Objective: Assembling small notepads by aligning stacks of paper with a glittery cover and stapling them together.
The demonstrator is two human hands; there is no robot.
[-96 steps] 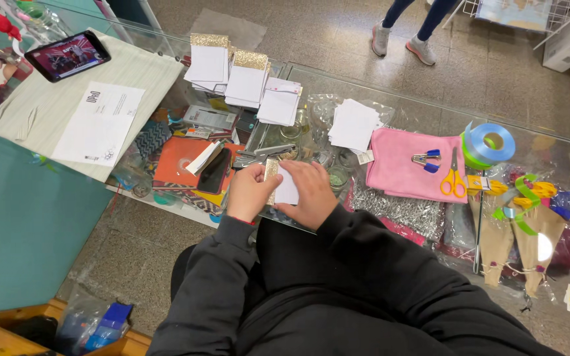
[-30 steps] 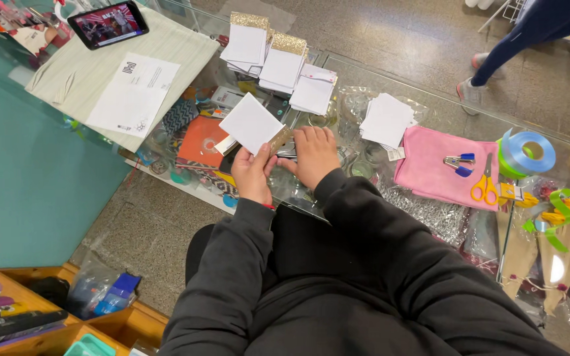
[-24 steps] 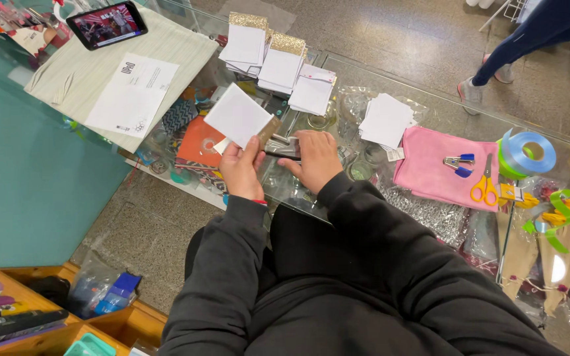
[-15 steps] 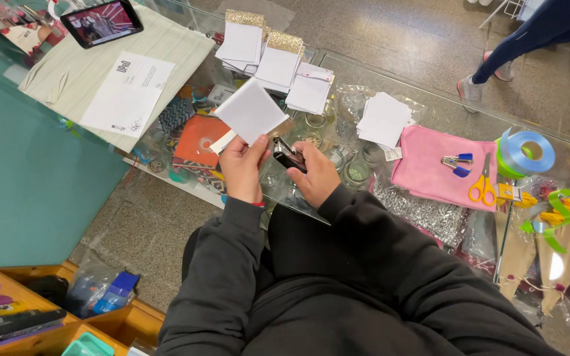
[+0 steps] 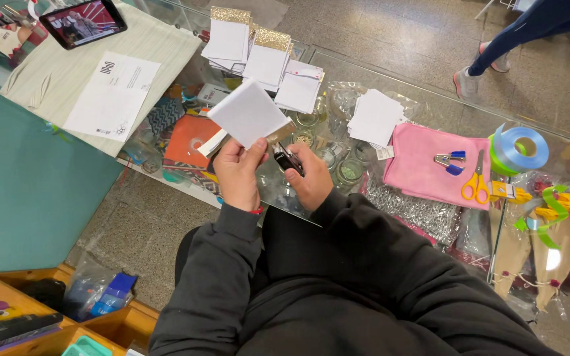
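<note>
Left hand (image 5: 237, 173): raised over the near edge of the glass counter (image 5: 430, 99), thumb and fingers pinched on the lower corner of a white square card (image 5: 249, 113), which stands tilted on one point above the hand. A gold glitter strip shows along the card's lower right edge.

Right hand (image 5: 311, 179): just beside the left, fingers curled closed around a small black tool (image 5: 287, 159) whose tip points up toward the card's glitter edge. Whether tip and card touch cannot be told.

Both sleeves are dark.

Beyond the hands, toward the far edge of the counter: stacks of white cards with gold glitter tops (image 5: 258, 49), then a loose pile of plain white squares (image 5: 375, 117) to their right. Under the glass, near the left hand, an orange packet (image 5: 189, 140).

Right part of the counter: pink cloth (image 5: 420, 158) carrying yellow-handled scissors (image 5: 477, 181) and a small blue clip tool (image 5: 449, 160); a blue ribbon roll (image 5: 521, 149) just past the cloth.

Left end: a printed white sheet (image 5: 113, 94) on a pale mat, a tablet (image 5: 82, 21) at the far left corner.
</note>
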